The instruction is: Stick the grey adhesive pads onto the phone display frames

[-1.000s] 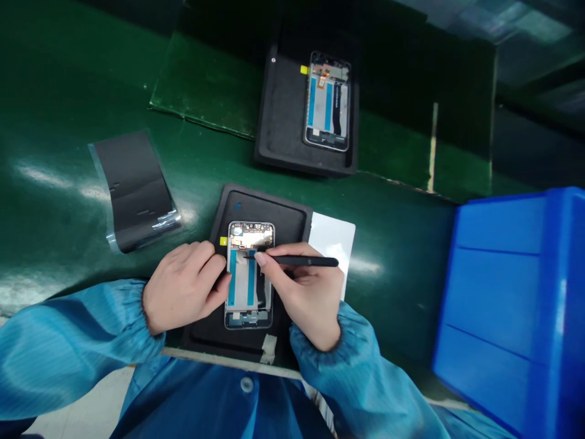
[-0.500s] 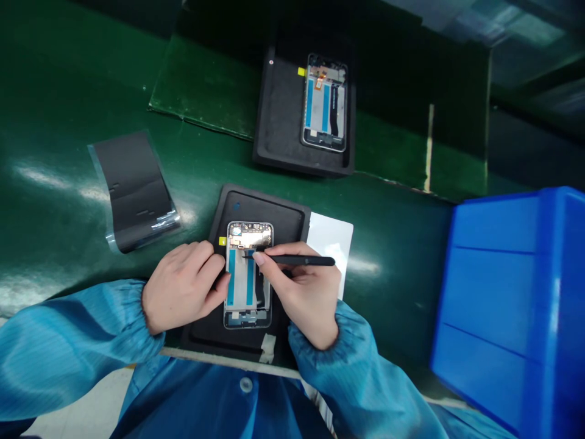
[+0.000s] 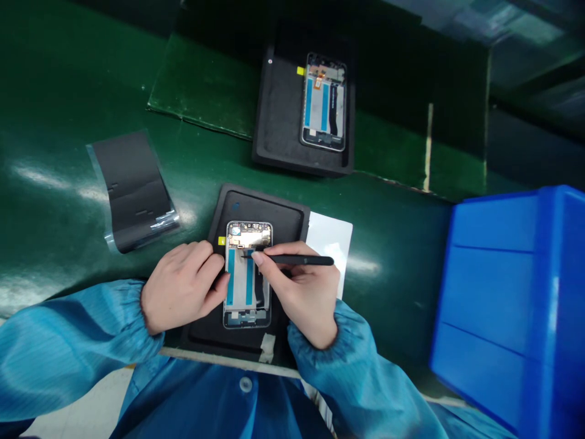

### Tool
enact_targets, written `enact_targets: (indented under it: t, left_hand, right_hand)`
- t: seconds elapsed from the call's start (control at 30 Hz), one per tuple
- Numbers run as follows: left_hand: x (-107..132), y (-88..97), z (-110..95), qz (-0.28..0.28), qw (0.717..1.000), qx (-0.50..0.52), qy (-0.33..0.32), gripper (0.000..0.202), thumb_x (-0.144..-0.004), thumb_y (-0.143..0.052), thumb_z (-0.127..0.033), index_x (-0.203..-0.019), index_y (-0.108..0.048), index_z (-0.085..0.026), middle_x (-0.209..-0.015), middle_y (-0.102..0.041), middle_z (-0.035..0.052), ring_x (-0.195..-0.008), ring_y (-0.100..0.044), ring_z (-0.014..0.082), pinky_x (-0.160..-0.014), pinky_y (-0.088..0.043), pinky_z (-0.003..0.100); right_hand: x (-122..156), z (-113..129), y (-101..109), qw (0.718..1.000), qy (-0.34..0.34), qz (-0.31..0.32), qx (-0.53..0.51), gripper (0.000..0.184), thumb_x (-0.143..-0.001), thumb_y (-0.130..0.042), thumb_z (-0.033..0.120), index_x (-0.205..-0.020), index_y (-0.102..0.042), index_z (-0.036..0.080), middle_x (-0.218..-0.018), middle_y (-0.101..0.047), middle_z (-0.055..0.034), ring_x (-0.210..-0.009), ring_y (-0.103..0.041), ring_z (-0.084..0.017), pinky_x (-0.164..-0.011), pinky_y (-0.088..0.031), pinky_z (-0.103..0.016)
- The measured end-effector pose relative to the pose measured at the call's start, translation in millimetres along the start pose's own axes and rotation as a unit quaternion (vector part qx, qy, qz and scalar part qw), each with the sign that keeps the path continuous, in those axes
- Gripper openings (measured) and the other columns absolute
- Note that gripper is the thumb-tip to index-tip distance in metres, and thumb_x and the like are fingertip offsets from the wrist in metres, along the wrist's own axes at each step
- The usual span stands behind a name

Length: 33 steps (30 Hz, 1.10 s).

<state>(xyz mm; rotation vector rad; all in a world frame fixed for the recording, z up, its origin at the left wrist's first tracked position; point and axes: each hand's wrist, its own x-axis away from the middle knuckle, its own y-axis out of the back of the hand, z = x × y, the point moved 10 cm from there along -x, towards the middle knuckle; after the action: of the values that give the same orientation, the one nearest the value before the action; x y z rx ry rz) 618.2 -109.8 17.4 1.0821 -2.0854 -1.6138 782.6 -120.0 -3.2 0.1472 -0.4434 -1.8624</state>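
An opened phone frame (image 3: pixel 247 277) with two blue strips lies in a black foam tray (image 3: pixel 283 213) at the table's near edge. My left hand (image 3: pixel 183 292) is curled, fingers closed, and its thumb presses on the frame's left side. My right hand (image 3: pixel 301 292) pinches black tweezers (image 3: pixel 297 260). The tweezers lie level, and their tip touches the upper middle of the frame, just below the circuit board. Both arms wear blue sleeves.
A second black tray (image 3: pixel 278 116) holds another opened phone frame (image 3: pixel 323 102) farther back. A stack of dark sheets in clear film (image 3: pixel 132 189) lies at left. A white card (image 3: pixel 331 241) sits by the near tray. A blue bin (image 3: pixel 512 305) stands at right on the green mat.
The tweezers' tip has shifted very slightly on the frame. Both hands stay where they were.
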Motion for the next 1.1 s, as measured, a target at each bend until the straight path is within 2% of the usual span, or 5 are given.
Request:
enact_targets:
  t: [1.1]
  left_hand:
    - [0.0,1.3,-1.0,-0.006,1.0,0.001,-0.005,0.021,-0.093,-0.053,-0.026,-0.08,-0.064,-0.016,-0.078,-0.055,0.0055,-0.07,-0.053,0.0192,-0.063,-0.047,0.035]
  right_hand:
    - [-0.2,2.7,-0.9,1.0,0.021,0.003,0.004,0.011,-0.077,-0.081,0.024,-0.079,-0.072,0.019,-0.072,-0.072,0.0007,-0.056,-0.067,-0.01,-0.051,-0.056,-0.018]
